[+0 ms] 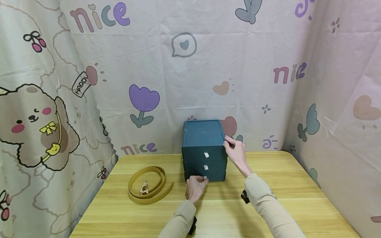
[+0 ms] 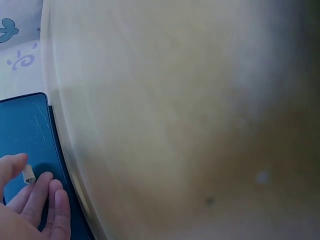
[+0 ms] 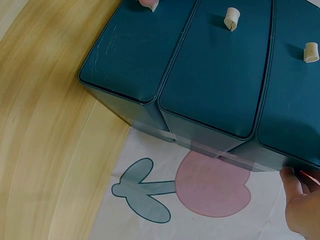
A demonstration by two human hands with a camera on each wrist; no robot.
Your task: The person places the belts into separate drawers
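Note:
A dark teal storage box (image 1: 203, 134) with three stacked drawers stands on the wooden table. Each drawer front has a small white pull tab. My left hand (image 1: 196, 188) is at the bottom drawer, pinching its pull tab (image 2: 28, 174) between thumb and fingers. The drawers look closed. My right hand (image 1: 236, 152) touches the upper right side of the box near its front edge, fingers fairly straight; in the right wrist view only part of this hand (image 3: 303, 202) shows. The middle tab (image 3: 232, 18) and the top tab (image 3: 311, 52) are untouched.
A coiled mustard-yellow belt (image 1: 150, 198) with a gold-coloured buckle (image 1: 144, 188) lies on the table (image 1: 268, 205), left of the box. Behind the box hangs a white printed cloth (image 1: 190, 76), which continues along both sides.

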